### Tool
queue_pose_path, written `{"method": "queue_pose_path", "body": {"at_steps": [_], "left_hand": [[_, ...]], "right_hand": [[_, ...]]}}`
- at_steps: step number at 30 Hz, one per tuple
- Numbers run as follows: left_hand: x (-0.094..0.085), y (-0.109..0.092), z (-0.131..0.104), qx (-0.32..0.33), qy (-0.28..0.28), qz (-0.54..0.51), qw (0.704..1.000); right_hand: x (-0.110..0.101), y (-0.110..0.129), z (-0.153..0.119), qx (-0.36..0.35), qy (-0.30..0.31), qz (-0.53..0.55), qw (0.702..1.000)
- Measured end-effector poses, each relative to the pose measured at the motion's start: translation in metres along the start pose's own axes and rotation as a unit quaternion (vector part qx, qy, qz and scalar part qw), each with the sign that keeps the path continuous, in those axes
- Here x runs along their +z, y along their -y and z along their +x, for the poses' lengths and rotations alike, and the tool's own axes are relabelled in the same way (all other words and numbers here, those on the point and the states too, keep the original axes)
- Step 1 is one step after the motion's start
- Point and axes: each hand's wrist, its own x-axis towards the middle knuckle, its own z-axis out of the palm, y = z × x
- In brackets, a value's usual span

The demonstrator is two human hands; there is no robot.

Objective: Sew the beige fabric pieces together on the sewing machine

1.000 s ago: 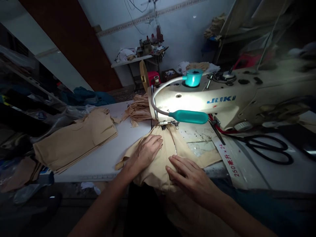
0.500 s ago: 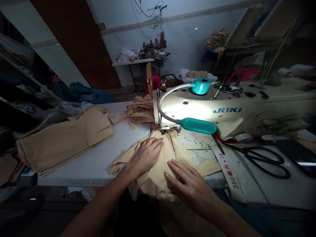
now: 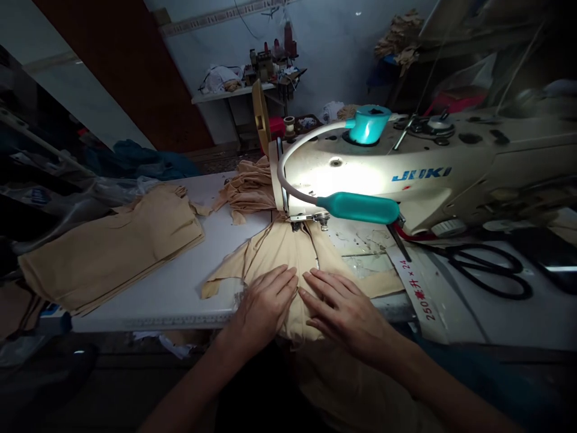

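A piece of beige fabric (image 3: 279,249) runs from under the presser foot (image 3: 296,225) of a JUKI sewing machine (image 3: 360,168) toward me and hangs over the table's front edge. My left hand (image 3: 268,300) lies on the fabric left of its middle seam line, fingers stretched and close together. Opposite it, my right hand (image 3: 338,304) rests flat on the right side, fingers slightly spread. Both sets of fingertips nearly meet at the seam line, a short way in front of the foot. The fabric's underside is hidden.
Stacked beige pieces (image 3: 112,246) lie on the table's left. A crumpled beige heap (image 3: 250,186) sits behind the needle area. Black scissors (image 3: 491,270) lie at right, beside a printed strip (image 3: 417,294). A teal lamp (image 3: 360,207) hangs across the machine's front.
My left hand has drawn back toward me along the fabric, away from the presser foot, and now lies level with my right hand. The view has tilted down slightly.
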Motion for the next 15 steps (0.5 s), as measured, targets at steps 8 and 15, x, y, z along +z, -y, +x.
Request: {"method": "queue_pose_path", "body": {"at_steps": [8,15], "left_hand": [[0.01,0.022,0.01,-0.006,0.042,0.022,0.999],[0.013,0.047,0.024,0.001,0.039,0.006,0.999]], "right_hand": [[-0.002,-0.01,0.018,0.016,0.003,0.004,1.0],[-0.004,-0.024,0.037,0.038,0.0,0.003,0.999]]}}
